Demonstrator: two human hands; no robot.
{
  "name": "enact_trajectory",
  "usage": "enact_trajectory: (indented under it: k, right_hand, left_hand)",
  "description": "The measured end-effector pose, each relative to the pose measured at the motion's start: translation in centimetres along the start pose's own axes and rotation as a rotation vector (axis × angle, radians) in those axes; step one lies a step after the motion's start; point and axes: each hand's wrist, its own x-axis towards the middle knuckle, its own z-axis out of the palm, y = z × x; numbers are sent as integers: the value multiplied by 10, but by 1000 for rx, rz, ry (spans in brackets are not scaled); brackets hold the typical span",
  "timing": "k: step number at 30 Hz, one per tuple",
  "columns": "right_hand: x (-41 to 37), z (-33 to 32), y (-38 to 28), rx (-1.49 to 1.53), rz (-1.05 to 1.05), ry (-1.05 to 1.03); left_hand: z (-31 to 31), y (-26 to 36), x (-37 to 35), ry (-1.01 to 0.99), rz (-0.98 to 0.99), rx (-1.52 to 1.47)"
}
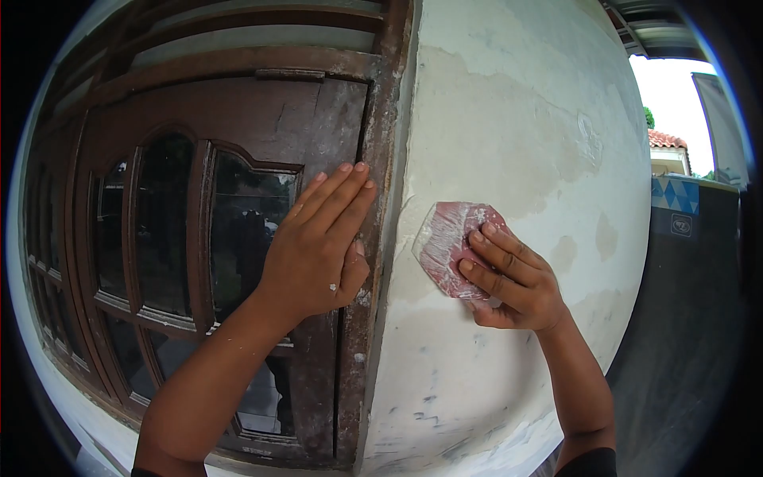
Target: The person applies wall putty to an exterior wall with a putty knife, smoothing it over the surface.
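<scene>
My right hand [513,278] grips a reddish plastic putty spreader [453,242], with the fingers on its face and the thumb underneath. White paste smears the spreader, and its left edge lies at the wall [509,119] near the corner by the door frame. Against the brown wooden door [230,103] and its frame [373,199], my left hand [322,246] is stretched out with the fingers side by side and the thumb lower down. It holds nothing, and a white speck marks its back.
Damp-looking beige patches [564,254] and dark scuffs [429,397] mark the white wall. Glass panes [165,230] fill the door's openings. To the right stands a tall dark panel [675,318] with a blue patterned strip [675,195], and a tiled roof [666,140] shows beyond.
</scene>
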Motion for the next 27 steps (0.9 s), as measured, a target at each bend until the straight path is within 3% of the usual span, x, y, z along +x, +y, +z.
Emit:
enact_trajectory:
  k: [5,11,20,27]
  right_hand:
    - [0,-5,-3,49,43,93]
    - [48,-1,-2,27,-35,35]
    - [-10,-12,0,14,55,37]
    - [40,-1,1,51,40,75]
  left_hand:
    - [0,0,0,4,-4,-6]
    - [-2,0,1,-16,-7,-14]
    - [1,-1,0,-16,-8,-11]
    - [-1,-1,0,-17,-7,-23]
